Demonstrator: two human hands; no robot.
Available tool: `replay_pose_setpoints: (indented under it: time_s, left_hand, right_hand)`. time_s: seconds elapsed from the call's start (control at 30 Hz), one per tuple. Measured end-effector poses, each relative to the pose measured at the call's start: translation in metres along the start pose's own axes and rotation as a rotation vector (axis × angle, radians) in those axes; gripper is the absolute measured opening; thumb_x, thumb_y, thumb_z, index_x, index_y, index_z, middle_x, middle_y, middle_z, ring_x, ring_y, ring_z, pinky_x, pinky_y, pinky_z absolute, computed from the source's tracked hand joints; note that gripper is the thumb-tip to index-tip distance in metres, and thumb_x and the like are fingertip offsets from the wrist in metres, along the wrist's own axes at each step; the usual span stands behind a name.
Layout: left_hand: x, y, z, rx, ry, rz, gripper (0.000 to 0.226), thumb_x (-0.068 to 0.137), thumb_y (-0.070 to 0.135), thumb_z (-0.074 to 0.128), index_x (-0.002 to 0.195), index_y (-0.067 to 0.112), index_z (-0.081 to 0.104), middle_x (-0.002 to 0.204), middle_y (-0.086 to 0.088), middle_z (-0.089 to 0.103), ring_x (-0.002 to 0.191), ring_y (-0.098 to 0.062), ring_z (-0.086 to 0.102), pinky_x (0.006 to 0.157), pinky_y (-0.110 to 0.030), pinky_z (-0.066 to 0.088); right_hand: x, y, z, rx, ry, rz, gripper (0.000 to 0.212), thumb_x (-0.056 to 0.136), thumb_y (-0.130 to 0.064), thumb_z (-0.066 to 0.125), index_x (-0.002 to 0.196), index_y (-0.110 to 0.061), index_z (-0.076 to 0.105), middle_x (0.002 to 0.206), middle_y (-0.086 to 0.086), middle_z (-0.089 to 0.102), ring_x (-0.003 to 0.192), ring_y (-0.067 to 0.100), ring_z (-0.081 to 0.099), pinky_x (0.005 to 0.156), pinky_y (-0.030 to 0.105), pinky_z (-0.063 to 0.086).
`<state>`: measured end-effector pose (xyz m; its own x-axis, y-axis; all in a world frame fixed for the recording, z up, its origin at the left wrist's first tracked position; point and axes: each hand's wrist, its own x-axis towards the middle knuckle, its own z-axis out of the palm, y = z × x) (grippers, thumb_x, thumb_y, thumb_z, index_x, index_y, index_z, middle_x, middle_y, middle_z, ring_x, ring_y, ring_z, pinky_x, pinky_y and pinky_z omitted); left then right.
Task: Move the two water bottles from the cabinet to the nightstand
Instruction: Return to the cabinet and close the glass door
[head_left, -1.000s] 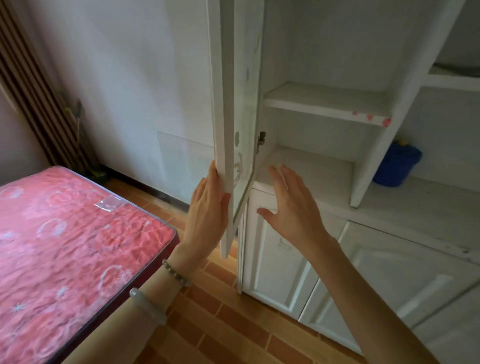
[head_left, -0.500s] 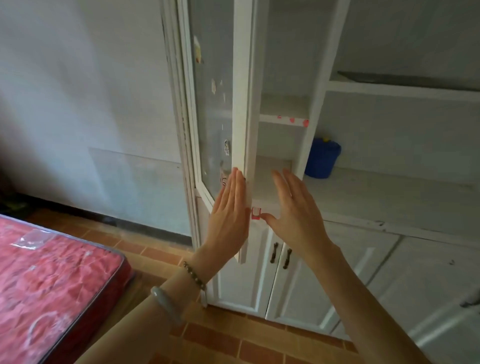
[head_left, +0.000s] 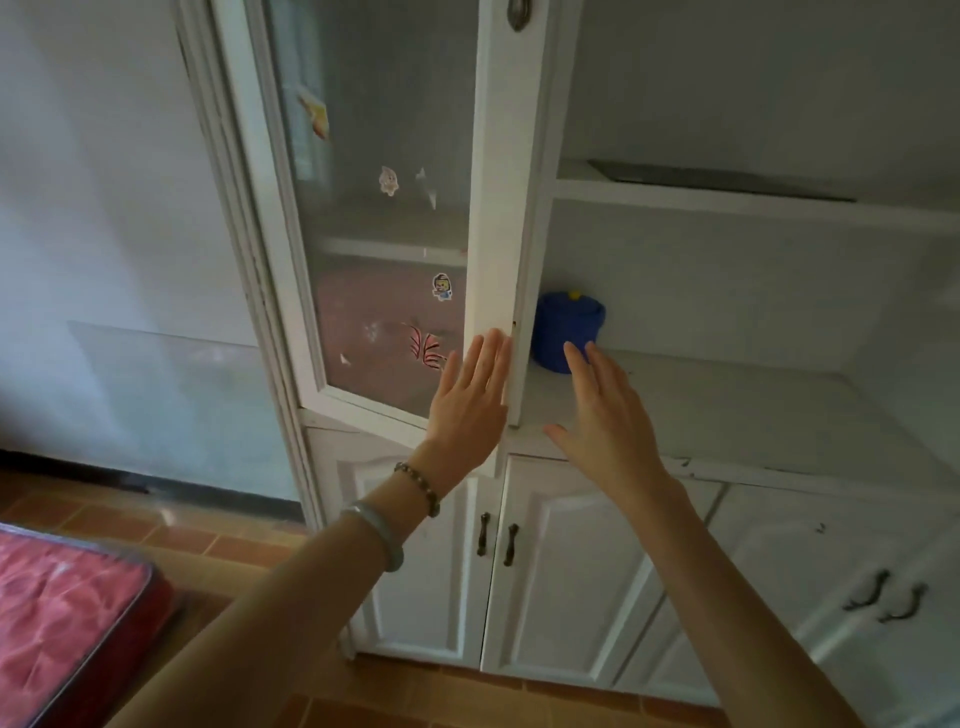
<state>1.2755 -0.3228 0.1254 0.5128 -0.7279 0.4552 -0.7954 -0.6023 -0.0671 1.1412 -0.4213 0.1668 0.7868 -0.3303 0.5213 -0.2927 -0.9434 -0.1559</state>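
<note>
A white cabinet (head_left: 727, 415) fills the view, with a glass door (head_left: 498, 208) that stands nearly shut, stickers on its pane. My left hand (head_left: 467, 400) lies flat with fingers together against the door's right stile near its lower end. My right hand (head_left: 602, 410) hovers open over the cabinet's counter shelf, fingers spread, holding nothing. No water bottle and no nightstand are in view.
A blue lidded pot (head_left: 566, 327) stands on the shelf just beyond my right fingertips. Below are white doors with dark handles (head_left: 496, 543). A red mattress (head_left: 62, 634) lies at the lower left on the brick-tiled floor (head_left: 249, 540).
The glass door has swung from wide open to almost shut under my left hand. My view has shifted right, so the mattress has slid toward the lower left corner.
</note>
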Motion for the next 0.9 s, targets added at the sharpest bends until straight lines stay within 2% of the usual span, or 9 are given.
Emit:
replay_pose_setpoints:
  time_s: [0.13, 0.27, 0.33, 0.43, 0.5, 0.9]
  left_hand:
    - [0.021, 0.006, 0.016, -0.043, -0.005, -0.027, 0.081, 0.096, 0.039, 0.038, 0.145, 0.008, -0.019, 0.151, -0.010, -0.025, 0.141, -0.025, -0.017, 0.117, -0.044, -0.002]
    - [0.040, 0.008, 0.031, -0.048, 0.028, -0.032, 0.085, 0.095, 0.038, 0.044, 0.145, 0.007, -0.017, 0.150, -0.011, -0.024, 0.141, -0.026, -0.017, 0.115, -0.042, -0.007]
    - [0.051, 0.007, 0.038, -0.041, 0.063, -0.021, 0.086, 0.093, 0.036, 0.048, 0.146, 0.006, -0.012, 0.154, -0.014, -0.015, 0.142, -0.027, -0.012, 0.114, -0.042, -0.005]
    - [0.065, 0.005, 0.050, -0.005, 0.124, -0.020, 0.089, 0.083, 0.030, 0.065, 0.147, 0.002, 0.010, 0.155, -0.018, 0.012, 0.142, -0.031, 0.010, 0.113, -0.045, 0.006]
    - [0.072, 0.003, 0.060, 0.015, 0.146, -0.013, 0.090, 0.079, 0.027, 0.069, 0.146, 0.001, 0.015, 0.153, -0.019, 0.018, 0.141, -0.032, 0.015, 0.113, -0.046, 0.010]
    - [0.105, -0.003, 0.096, -0.081, 0.251, 0.002, 0.089, 0.079, 0.010, 0.065, 0.146, 0.002, 0.008, 0.153, -0.017, 0.006, 0.143, -0.031, 0.005, 0.117, -0.047, 0.012]
  right_hand:
    - [0.018, 0.020, 0.013, -0.015, -0.005, 0.003, 0.090, 0.077, -0.029, 0.072, 0.144, -0.010, 0.014, 0.150, 0.020, 0.022, 0.137, 0.032, 0.025, 0.108, 0.040, 0.029]
    - [0.039, 0.030, 0.030, -0.002, -0.015, -0.004, 0.090, 0.078, -0.030, 0.070, 0.144, -0.010, 0.014, 0.151, 0.020, 0.020, 0.137, 0.032, 0.023, 0.109, 0.039, 0.027]
    - [0.051, 0.034, 0.041, 0.004, -0.007, -0.005, 0.090, 0.077, -0.033, 0.071, 0.144, -0.010, 0.015, 0.151, 0.020, 0.021, 0.137, 0.031, 0.024, 0.108, 0.038, 0.027]
    - [0.067, 0.039, 0.057, 0.017, -0.013, 0.006, 0.090, 0.077, -0.033, 0.071, 0.144, -0.011, 0.015, 0.151, 0.020, 0.021, 0.138, 0.031, 0.023, 0.109, 0.038, 0.027]
    - [0.076, 0.041, 0.066, 0.025, -0.014, 0.016, 0.090, 0.076, -0.032, 0.072, 0.144, -0.010, 0.017, 0.150, 0.021, 0.022, 0.137, 0.032, 0.025, 0.107, 0.040, 0.029]
    - [0.109, 0.055, 0.089, 0.021, 0.028, 0.047, 0.092, 0.068, -0.028, 0.080, 0.140, -0.006, 0.027, 0.144, 0.024, 0.034, 0.132, 0.037, 0.035, 0.101, 0.045, 0.038]
